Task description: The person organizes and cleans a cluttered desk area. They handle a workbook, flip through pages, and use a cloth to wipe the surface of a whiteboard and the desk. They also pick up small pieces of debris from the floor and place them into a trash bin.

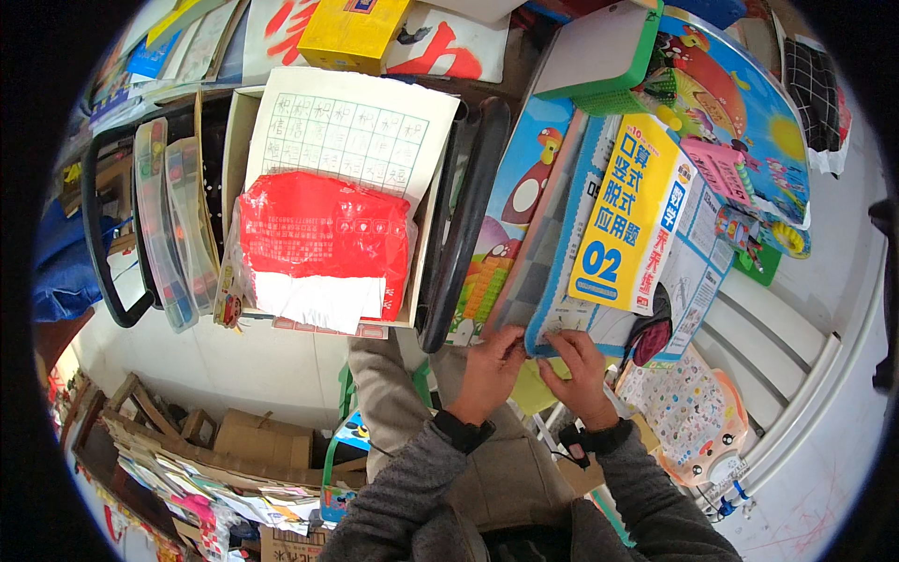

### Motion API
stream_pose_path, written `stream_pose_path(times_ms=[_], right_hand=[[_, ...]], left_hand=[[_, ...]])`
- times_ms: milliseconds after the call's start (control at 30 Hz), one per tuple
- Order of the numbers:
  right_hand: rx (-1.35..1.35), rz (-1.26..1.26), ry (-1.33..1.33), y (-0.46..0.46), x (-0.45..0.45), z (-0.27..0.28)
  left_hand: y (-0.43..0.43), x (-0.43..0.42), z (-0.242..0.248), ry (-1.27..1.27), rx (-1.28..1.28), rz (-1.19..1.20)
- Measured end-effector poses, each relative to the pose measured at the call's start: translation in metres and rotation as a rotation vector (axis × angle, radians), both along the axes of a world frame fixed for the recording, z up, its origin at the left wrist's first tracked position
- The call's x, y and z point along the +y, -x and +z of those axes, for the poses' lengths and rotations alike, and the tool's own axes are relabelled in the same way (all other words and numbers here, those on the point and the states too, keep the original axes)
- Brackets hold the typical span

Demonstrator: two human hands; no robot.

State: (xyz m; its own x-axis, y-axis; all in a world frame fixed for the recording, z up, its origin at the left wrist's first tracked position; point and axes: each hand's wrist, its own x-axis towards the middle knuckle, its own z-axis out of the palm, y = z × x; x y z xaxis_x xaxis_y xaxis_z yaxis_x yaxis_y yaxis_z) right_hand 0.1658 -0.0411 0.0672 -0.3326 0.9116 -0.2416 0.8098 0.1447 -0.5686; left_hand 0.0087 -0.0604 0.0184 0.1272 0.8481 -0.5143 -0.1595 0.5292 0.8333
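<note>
A blue-edged printed sheet point(570, 324) lies over the front edge of a children's cartoon-print table point(520, 204). My right hand point(579, 376) pinches its near edge, fingers on top and thumb below. Beside its left corner, my left hand point(491, 369) has its fingers curled at the table edge; whether they grip the sheet is hidden. On top of the sheet rests a yellow-and-white maths workbook point(621, 218) bearing large printed writing. A dark red and black item point(650, 334), unclear in kind, lies by the workbook's lower corner.
Left of the table, an open box point(235, 140) holds a handwritten grid sheet point(344, 119) and a red plastic packet point(323, 218). Clear plastic cases point(161, 225) stand beside it. A green-edged white board point(597, 49) is behind. A white slatted rack point(765, 337) stands right.
</note>
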Motion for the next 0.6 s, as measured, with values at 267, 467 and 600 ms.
stream_pose_path(times_ms=[267, 467, 600], right_hand=[[0.075, -0.568, 0.001, -0.022, -0.006, 0.018], [0.288, -0.932, 0.041, -0.041, 0.0, 0.027], [0.182, -0.767, 0.017, -0.024, -0.008, 0.017]], left_hand=[[-0.001, 0.007, 0.01, -0.096, 0.048, -0.098], [0.007, 0.008, -0.008, -0.128, 0.085, -0.11], [0.003, 0.003, -0.014, -0.049, 0.052, -0.054]])
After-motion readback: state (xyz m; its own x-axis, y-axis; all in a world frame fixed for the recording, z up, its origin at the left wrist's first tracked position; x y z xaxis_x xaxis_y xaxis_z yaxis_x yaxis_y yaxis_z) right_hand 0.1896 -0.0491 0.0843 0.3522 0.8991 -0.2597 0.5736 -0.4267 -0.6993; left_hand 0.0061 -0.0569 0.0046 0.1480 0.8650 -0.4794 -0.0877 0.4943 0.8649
